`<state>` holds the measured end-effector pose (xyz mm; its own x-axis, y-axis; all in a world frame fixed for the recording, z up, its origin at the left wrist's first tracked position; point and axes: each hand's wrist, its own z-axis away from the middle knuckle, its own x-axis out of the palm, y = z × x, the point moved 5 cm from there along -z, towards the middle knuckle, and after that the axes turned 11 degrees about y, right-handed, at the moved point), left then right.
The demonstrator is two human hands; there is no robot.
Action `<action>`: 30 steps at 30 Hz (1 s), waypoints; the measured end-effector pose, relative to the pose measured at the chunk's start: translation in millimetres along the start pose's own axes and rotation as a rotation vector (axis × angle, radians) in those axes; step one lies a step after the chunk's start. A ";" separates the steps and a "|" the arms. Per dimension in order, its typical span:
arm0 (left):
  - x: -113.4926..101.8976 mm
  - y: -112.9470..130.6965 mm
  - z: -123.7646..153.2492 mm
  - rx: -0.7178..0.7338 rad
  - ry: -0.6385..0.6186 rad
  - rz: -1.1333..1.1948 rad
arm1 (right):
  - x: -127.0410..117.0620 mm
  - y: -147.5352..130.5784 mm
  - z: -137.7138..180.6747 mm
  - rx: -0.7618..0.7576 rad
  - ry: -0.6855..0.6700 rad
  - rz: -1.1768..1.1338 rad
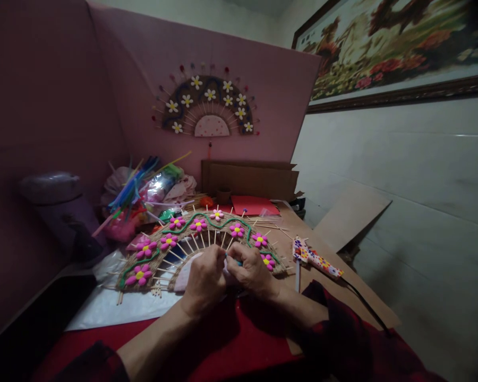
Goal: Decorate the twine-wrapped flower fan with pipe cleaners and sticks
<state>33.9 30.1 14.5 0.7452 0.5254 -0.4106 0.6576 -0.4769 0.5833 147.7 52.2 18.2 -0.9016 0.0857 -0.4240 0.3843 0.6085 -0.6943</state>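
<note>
My left hand [205, 273] and my right hand [252, 268] meet in front of a fan-shaped craft piece, fingertips pinched close together. A small blue piece [239, 262] shows at my right fingers; its kind is unclear. Whatever my left fingers grip is hidden. The fan's arched band [191, 229] is wrapped in brown cord, with a green wavy strip and pink flowers [139, 275] with yellow centres. Thin sticks [182, 249] run from the band to a pale half-round base [183, 273], partly behind my hands. One stick tip at the top carries a dark blue ball [244, 211].
A flower-patterned glue gun [316, 258] with a black cord lies at the right. Coloured pipe cleaners [129, 185] and bags are heaped at the back left. Red sheets [255, 205] and cardboard [249, 179] stand behind. A similar fan [209, 103] hangs on the pink panel.
</note>
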 end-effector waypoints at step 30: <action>-4.0 -1.6 -12.2 -0.224 -0.217 0.239 | -4.6 9.7 -6.9 0.122 -0.069 -0.153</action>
<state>28.5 37.4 23.7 0.8965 0.2452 -0.3691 0.4397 -0.3896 0.8092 154.2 63.2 17.5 -0.9372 -0.0577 -0.3441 0.2688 0.5093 -0.8175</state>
